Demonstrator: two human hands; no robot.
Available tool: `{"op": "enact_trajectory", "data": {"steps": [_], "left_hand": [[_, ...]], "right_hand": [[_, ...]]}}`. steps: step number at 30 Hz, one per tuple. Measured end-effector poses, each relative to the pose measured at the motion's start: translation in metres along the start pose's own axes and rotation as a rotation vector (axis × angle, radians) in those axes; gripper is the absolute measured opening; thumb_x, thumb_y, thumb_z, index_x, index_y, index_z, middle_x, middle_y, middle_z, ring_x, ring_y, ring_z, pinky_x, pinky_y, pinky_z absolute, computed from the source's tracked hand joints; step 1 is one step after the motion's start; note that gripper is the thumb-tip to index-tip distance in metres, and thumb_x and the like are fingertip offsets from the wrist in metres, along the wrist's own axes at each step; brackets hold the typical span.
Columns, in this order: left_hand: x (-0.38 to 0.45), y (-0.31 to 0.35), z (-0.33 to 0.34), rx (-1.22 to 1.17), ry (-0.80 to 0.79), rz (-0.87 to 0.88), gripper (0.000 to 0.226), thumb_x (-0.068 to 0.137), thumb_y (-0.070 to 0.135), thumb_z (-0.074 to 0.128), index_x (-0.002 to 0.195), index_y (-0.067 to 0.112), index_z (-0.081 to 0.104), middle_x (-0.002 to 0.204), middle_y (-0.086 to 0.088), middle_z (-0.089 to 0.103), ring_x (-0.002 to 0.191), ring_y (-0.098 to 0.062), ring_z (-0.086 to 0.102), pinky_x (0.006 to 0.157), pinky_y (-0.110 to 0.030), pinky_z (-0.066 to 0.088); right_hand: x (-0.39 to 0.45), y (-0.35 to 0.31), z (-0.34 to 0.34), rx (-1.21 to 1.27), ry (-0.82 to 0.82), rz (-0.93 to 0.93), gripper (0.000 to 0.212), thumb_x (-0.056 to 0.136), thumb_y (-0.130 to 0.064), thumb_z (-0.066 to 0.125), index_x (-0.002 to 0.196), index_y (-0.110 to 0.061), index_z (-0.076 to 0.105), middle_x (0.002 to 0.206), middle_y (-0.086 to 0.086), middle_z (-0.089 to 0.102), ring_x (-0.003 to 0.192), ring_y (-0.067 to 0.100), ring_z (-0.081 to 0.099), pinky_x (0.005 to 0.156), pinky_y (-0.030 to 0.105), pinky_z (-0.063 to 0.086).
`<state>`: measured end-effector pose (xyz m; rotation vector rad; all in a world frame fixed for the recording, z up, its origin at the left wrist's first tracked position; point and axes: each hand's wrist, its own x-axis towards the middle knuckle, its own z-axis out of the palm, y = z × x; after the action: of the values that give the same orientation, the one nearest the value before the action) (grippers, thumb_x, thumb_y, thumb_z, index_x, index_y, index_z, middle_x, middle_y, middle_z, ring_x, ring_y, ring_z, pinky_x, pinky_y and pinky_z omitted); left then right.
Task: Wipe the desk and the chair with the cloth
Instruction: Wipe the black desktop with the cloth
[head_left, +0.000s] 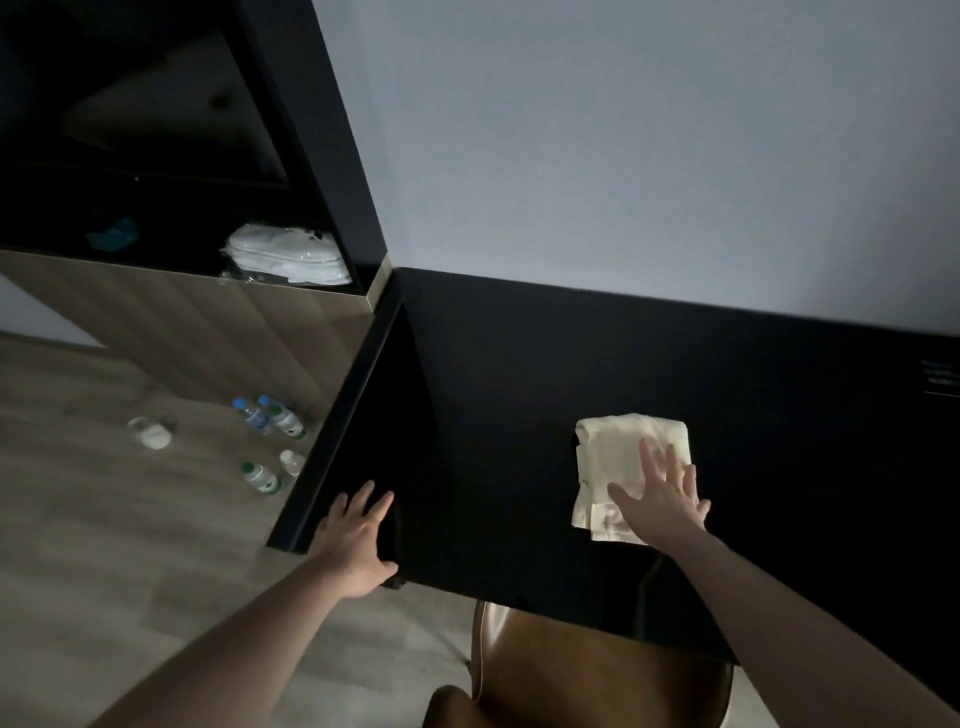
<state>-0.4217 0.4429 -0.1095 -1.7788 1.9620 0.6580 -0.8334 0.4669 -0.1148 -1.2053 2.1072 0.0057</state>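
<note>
Pressing the folded cloth (623, 467) flat onto the black desk (493, 415) with spread fingers, the right hand (657, 499) seems mid-wipe, the left hand (358, 540) rests flat-fingered on the desk's corner, and the brown chair (571, 670) below looks not yet wiped.

One view only, from a wide-angle camera on the person's head, looking forward and steeply down. It stands close over the desk (519, 415), which fills the middle and right of the frame, with the wall above it. Both forearms enter from the bottom edge. The chair (571, 675) sits at bottom centre, the floor (104, 519) at lower left, a cabinet (208, 312) at upper left. Straight edges bow toward the frame's borders.
</note>
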Motion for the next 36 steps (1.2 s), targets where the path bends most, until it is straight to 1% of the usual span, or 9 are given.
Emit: {"op": "enact_trajectory", "data": {"steps": [6, 11, 17, 21, 24, 27, 30, 32, 36], "left_hand": [[0.019, -0.046, -0.009, -0.027, 0.014, 0.002, 0.109, 0.092, 0.058, 0.072, 0.169, 0.035, -0.002, 0.175, 0.004, -0.020, 0.163, -0.035, -0.006, 0.131, -0.051, 0.018], [0.074, -0.076, -0.039, -0.085, 0.031, 0.089, 0.126, 0.081, 0.071, 0.074, 0.168, 0.034, -0.009, 0.172, 0.005, -0.029, 0.161, -0.034, -0.016, 0.130, -0.055, 0.016], [0.118, -0.104, -0.052, -0.086, -0.004, 0.286, 0.147, 0.071, 0.082, 0.074, 0.165, 0.023, -0.022, 0.164, 0.009, -0.045, 0.160, -0.024, -0.020, 0.127, -0.040, 0.029], [0.125, -0.129, -0.050, -0.144, 0.009, 0.390, 0.141, 0.077, 0.073, 0.075, 0.165, 0.024, -0.023, 0.163, 0.015, -0.044, 0.157, -0.015, -0.028, 0.127, -0.030, 0.014], [0.133, -0.143, -0.051, -0.306, 0.008, 0.430, 0.133, 0.079, 0.063, 0.080, 0.167, 0.031, -0.014, 0.167, 0.025, -0.032, 0.158, -0.005, -0.022, 0.126, -0.024, 0.008], [0.142, -0.156, -0.057, -0.667, 0.026, 0.353, 0.116, 0.074, 0.059, 0.085, 0.165, 0.040, 0.016, 0.171, 0.023, 0.017, 0.158, -0.001, 0.019, 0.131, -0.035, 0.023], [0.148, -0.152, -0.076, -0.551, 0.292, 0.435, 0.087, 0.084, 0.054, 0.074, 0.158, 0.030, 0.034, 0.157, 0.013, 0.039, 0.145, -0.003, 0.035, 0.123, -0.038, 0.037], [0.153, -0.135, -0.091, -0.376, 0.402, 0.571, 0.084, 0.090, 0.058, 0.069, 0.161, 0.028, 0.033, 0.164, 0.010, 0.030, 0.152, -0.009, 0.027, 0.126, -0.037, 0.030], [0.176, -0.092, -0.103, -0.055, 0.187, 0.648, 0.108, 0.086, 0.087, 0.051, 0.168, 0.038, 0.000, 0.175, 0.009, -0.020, 0.161, -0.026, -0.021, 0.130, -0.051, 0.000]], "right_hand": [[-0.001, -0.001, 0.018, 0.011, -0.002, 0.062, 0.077, 0.101, -0.065, 0.038, 0.164, -0.053, -0.006, 0.173, -0.009, -0.025, 0.159, 0.031, -0.021, 0.122, 0.064, 0.008], [0.015, -0.045, 0.035, -0.011, 0.005, 0.178, 0.074, 0.106, -0.055, 0.031, 0.160, -0.055, -0.020, 0.169, 0.003, -0.034, 0.155, 0.048, -0.022, 0.120, 0.073, 0.014], [0.038, -0.165, 0.094, -0.103, 0.016, 0.073, 0.075, 0.107, -0.056, 0.029, 0.160, -0.051, -0.024, 0.167, 0.009, -0.042, 0.153, 0.054, -0.029, 0.121, 0.077, 0.005], [0.038, -0.267, 0.135, -0.089, -0.025, -0.070, 0.079, 0.106, -0.055, 0.028, 0.153, -0.055, -0.035, 0.163, 0.006, -0.049, 0.150, 0.050, -0.039, 0.120, 0.076, -0.011], [0.044, -0.323, 0.152, -0.091, -0.122, -0.162, 0.080, 0.105, -0.054, 0.030, 0.154, -0.056, -0.033, 0.158, 0.003, -0.055, 0.142, 0.046, -0.050, 0.117, 0.076, -0.020], [0.049, -0.354, 0.155, -0.115, -0.228, -0.234, 0.079, 0.106, -0.054, 0.033, 0.159, -0.054, -0.026, 0.159, 0.002, -0.054, 0.142, 0.044, -0.051, 0.118, 0.075, -0.020], [0.048, -0.346, 0.141, -0.034, -0.222, -0.285, 0.079, 0.106, -0.053, 0.040, 0.163, -0.053, -0.014, 0.168, -0.010, -0.039, 0.154, 0.033, -0.039, 0.127, 0.067, -0.009], [0.038, -0.322, 0.129, 0.068, -0.125, -0.285, 0.079, 0.107, -0.050, 0.043, 0.165, -0.052, -0.011, 0.173, -0.013, -0.027, 0.160, 0.020, -0.027, 0.131, 0.056, 0.000], [0.008, -0.249, 0.116, -0.008, 0.003, -0.135, 0.079, 0.109, -0.051, 0.040, 0.166, -0.046, -0.015, 0.174, -0.009, -0.026, 0.160, 0.024, -0.028, 0.131, 0.054, -0.005]]}}
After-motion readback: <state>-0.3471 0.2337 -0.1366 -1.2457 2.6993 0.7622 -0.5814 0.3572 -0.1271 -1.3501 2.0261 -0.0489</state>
